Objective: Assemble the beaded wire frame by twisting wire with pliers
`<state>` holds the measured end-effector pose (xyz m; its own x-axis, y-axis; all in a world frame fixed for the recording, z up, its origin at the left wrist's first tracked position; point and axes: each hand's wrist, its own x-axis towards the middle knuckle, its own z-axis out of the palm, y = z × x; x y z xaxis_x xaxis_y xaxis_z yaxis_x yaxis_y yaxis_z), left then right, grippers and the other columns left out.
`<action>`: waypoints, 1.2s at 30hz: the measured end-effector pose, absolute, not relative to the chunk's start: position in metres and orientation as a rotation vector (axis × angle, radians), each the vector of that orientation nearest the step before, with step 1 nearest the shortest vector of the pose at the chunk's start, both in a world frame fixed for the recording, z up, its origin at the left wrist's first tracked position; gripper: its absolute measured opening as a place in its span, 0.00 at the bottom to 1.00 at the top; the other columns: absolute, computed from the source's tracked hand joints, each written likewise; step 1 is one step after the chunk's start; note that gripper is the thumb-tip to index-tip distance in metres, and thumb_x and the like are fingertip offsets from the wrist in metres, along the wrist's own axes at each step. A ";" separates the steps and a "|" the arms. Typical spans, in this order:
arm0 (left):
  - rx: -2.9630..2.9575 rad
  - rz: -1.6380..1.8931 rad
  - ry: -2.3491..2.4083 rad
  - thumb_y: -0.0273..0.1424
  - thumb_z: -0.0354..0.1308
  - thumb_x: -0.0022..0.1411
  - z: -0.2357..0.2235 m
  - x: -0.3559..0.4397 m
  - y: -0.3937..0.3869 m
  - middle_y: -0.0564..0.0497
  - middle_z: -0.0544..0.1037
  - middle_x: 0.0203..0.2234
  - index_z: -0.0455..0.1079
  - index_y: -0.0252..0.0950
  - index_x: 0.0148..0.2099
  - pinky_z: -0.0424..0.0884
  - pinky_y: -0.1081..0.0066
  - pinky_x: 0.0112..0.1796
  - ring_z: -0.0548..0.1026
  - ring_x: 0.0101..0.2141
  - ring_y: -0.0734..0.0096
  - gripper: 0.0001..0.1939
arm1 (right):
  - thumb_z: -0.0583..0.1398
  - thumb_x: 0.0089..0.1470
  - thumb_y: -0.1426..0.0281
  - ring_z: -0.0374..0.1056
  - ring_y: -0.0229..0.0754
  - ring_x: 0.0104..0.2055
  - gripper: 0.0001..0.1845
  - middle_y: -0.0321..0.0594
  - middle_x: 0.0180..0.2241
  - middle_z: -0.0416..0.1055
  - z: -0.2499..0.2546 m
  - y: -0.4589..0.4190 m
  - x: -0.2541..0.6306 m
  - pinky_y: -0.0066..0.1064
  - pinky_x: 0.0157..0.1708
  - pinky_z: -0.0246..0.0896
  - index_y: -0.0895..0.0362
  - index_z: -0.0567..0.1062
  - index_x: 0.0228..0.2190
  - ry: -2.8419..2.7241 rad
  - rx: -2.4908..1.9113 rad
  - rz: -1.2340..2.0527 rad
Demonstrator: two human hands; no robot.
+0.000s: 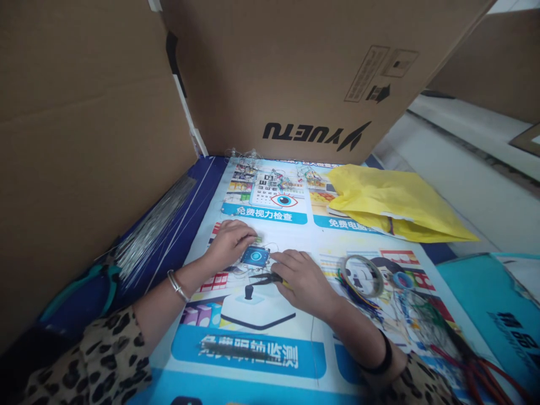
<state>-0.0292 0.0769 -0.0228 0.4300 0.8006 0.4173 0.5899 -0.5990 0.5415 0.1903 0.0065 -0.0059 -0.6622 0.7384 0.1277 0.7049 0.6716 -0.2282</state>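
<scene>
My left hand (230,246) has its fingers closed in a pinch on thin wire (270,247), which curves in the space between my two hands. Part of the wire's shape is hard to make out against the printed sheet. In my right hand (302,281) is a pair of small pliers (265,278) with dark jaws and a bit of yellow handle showing. Its jaws point left, just below the wire. My right thumb and forefinger are near the wire's right end; whether they also touch it, I cannot tell.
Cardboard walls (270,73) stand behind and at left. Silver wires (156,225) and teal-handled pliers (90,292) lie left. Wire pieces (282,177) sit at the back. Right are a yellow bag (388,202), a tape roll (345,271) and red-handled pliers (476,365).
</scene>
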 end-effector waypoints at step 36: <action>2.445 0.864 1.129 0.31 0.55 0.61 -0.021 -0.029 0.073 0.52 0.77 0.27 0.72 0.37 0.31 0.60 0.66 0.38 0.70 0.34 0.68 0.07 | 0.56 0.47 0.73 0.55 0.45 0.47 0.12 0.41 0.53 0.63 -0.003 0.023 0.188 0.38 0.43 0.53 0.55 0.71 0.37 -2.688 -1.126 0.244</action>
